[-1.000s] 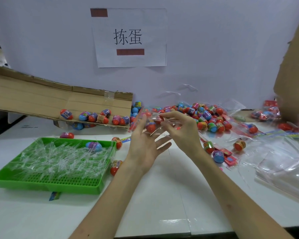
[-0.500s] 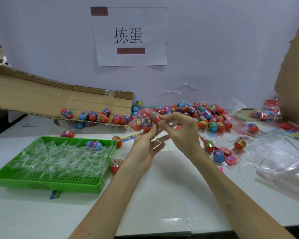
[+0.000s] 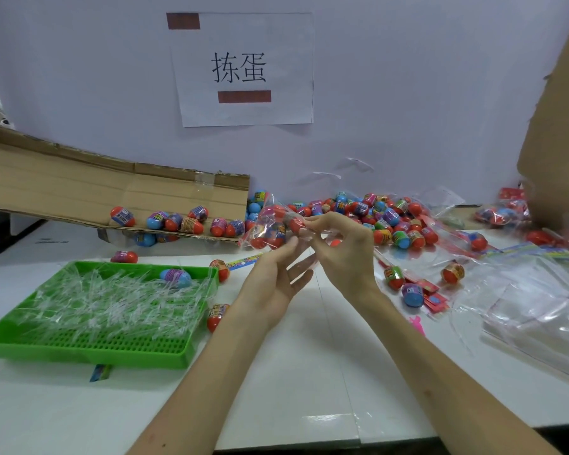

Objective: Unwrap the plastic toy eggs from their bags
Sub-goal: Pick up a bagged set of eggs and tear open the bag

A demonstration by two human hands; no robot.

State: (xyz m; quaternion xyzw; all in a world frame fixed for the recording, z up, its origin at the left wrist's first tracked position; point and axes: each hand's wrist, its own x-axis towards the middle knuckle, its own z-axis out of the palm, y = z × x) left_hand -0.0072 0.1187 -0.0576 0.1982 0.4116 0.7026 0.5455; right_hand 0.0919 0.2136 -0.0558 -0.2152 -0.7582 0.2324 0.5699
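Far left of the hands, a green perforated plastic tray (image 3: 89, 354) lies on the white surface (image 3: 293, 372), holding a heap of thin clear plastic strips (image 3: 112, 300). I take these for torn-off bag tops, so the next strip probably belongs there. Behind the tray, a brown cardboard flap (image 3: 79, 188) slopes down with a row of unwrapped eggs along its lower edge.

The left hand (image 3: 276, 280) is raised palm-up with its fingers fairly straight. Its fingertips touch the underside of the clear plastic bag of red and blue toy eggs (image 3: 270, 228), which hangs in the air just above and to the left of them. The hand seems to prop the bag rather than grip it.

The right hand (image 3: 339, 247) pinches the bag's upper edge between thumb and forefinger, with its other fingers curled below.

To open the bag cleanly, the left hand would do well to close on the film just beside the right hand's pinch. The pull then acts on a short stretch of edge and not on the whole bag. The opening should face upward so the eggs do not spill.

Behind and to the right of the right hand lies a heap of loose red and blue plastic eggs (image 3: 391, 221). Farther right is a sprawl of empty clear plastic bags (image 3: 523, 307).
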